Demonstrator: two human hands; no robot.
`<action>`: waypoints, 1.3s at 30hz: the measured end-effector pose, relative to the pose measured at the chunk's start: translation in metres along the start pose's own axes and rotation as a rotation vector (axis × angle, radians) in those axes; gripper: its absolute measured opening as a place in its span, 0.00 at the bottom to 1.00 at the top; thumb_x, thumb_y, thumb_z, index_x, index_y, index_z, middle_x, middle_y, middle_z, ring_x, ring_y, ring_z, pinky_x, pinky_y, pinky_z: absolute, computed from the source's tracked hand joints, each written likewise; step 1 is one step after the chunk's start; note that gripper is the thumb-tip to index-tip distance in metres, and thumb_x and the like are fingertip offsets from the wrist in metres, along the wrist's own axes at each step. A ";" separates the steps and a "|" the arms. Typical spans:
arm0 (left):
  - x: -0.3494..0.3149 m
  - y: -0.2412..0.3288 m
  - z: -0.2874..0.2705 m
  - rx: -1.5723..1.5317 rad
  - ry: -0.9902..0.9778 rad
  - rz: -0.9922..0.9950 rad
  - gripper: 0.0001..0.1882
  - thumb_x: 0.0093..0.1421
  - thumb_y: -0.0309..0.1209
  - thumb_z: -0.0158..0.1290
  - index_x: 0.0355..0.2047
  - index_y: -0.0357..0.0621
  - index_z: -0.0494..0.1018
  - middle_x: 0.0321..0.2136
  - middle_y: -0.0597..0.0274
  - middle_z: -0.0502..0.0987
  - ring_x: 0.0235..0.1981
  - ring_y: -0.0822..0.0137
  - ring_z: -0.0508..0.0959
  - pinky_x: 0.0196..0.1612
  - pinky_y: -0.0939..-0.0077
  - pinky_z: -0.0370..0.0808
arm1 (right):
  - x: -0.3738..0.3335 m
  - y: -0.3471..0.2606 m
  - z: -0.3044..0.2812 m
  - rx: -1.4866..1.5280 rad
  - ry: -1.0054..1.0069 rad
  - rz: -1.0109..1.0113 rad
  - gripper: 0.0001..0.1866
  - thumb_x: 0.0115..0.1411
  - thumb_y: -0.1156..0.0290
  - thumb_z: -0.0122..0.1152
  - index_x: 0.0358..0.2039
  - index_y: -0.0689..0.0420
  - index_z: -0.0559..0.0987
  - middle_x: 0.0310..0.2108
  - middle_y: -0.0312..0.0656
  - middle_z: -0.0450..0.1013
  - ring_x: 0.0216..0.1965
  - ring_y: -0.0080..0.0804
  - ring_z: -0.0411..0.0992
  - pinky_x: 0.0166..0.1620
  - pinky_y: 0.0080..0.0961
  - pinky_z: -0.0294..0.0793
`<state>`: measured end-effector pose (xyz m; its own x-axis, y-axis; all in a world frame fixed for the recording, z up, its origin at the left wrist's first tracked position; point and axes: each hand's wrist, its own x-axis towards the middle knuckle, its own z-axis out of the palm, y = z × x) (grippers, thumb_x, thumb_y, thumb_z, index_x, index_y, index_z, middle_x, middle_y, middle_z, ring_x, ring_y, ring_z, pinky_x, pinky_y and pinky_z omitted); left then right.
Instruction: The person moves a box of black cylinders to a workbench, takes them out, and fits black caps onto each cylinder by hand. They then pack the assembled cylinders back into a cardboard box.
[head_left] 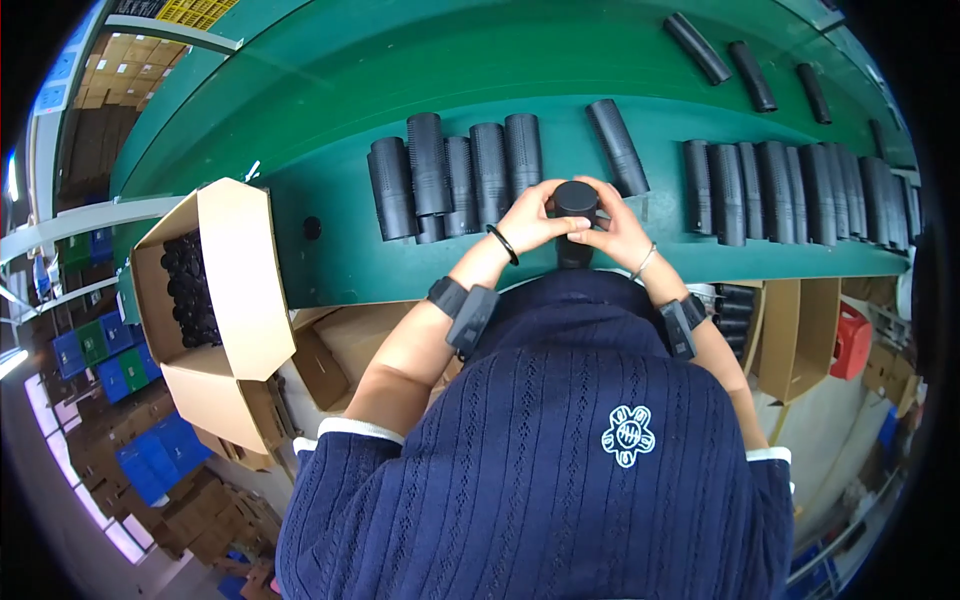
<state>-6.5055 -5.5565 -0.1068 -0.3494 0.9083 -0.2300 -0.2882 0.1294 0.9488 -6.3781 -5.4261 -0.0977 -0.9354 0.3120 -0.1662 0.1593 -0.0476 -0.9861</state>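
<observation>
Close to my body at the table's near edge, a black tube (pixel 575 254) stands on end with a round black cap (pixel 575 198) at its top. My left hand (pixel 535 218) curls round the cap from the left, thumb across its near side. From the other side my right hand (pixel 622 232) grips the same piece, its fingers behind the cap and thumb in front. Whether the cap is fully seated cannot be made out. Beyond my right hand a single black ribbed tube (pixel 617 147) lies tilted. A stack of similar tubes (pixel 427 165) lies beyond my left hand.
A row of black tubes (pixel 775 190) lies to the right on the green table (pixel 340 262). Several more tubes (pixel 697 48) rest on the far green surface. At left stands an open cardboard box (pixel 240 275) of small black parts (pixel 187 290); a black disc (pixel 312 228) lies nearby.
</observation>
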 end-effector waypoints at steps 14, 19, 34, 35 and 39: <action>-0.003 -0.010 0.012 0.266 0.265 0.038 0.29 0.47 0.25 0.62 0.50 0.34 0.66 0.43 0.59 0.74 0.45 0.68 0.73 0.50 0.73 0.70 | 0.007 0.006 -0.006 0.018 -0.031 0.032 0.38 0.44 0.75 0.69 0.56 0.54 0.62 0.53 0.38 0.61 0.54 0.31 0.62 0.54 0.32 0.67; -0.006 0.004 0.017 -0.008 0.234 0.066 0.25 0.45 0.26 0.64 0.44 0.34 0.69 0.37 0.61 0.76 0.41 0.71 0.74 0.46 0.74 0.71 | 0.006 0.011 -0.003 0.113 -0.081 0.042 0.36 0.44 0.77 0.68 0.55 0.55 0.64 0.50 0.40 0.63 0.52 0.33 0.65 0.52 0.32 0.69; 0.004 -0.010 -0.008 -0.142 0.079 -0.046 0.26 0.50 0.24 0.60 0.50 0.35 0.66 0.42 0.61 0.74 0.42 0.72 0.74 0.48 0.74 0.72 | 0.012 0.010 -0.003 0.195 -0.057 0.095 0.35 0.47 0.78 0.66 0.56 0.58 0.62 0.48 0.39 0.64 0.50 0.30 0.64 0.52 0.27 0.67; 0.001 -0.009 -0.002 -0.079 0.084 -0.057 0.25 0.50 0.24 0.60 0.48 0.35 0.67 0.41 0.62 0.75 0.41 0.71 0.74 0.47 0.75 0.72 | 0.009 0.013 0.000 0.158 -0.072 0.031 0.36 0.47 0.78 0.66 0.56 0.58 0.61 0.47 0.38 0.66 0.48 0.27 0.66 0.50 0.25 0.68; -0.003 0.000 0.013 0.085 0.175 0.044 0.25 0.46 0.26 0.63 0.45 0.33 0.70 0.38 0.60 0.76 0.41 0.71 0.74 0.46 0.76 0.72 | 0.007 0.012 0.001 0.195 -0.040 0.037 0.34 0.44 0.79 0.68 0.52 0.58 0.64 0.44 0.37 0.68 0.45 0.25 0.67 0.48 0.23 0.69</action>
<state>-6.4926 -5.5535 -0.1034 -0.5122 0.8316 -0.2149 -0.1959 0.1306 0.9719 -6.3834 -5.4256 -0.1106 -0.9424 0.2688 -0.1989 0.1336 -0.2426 -0.9609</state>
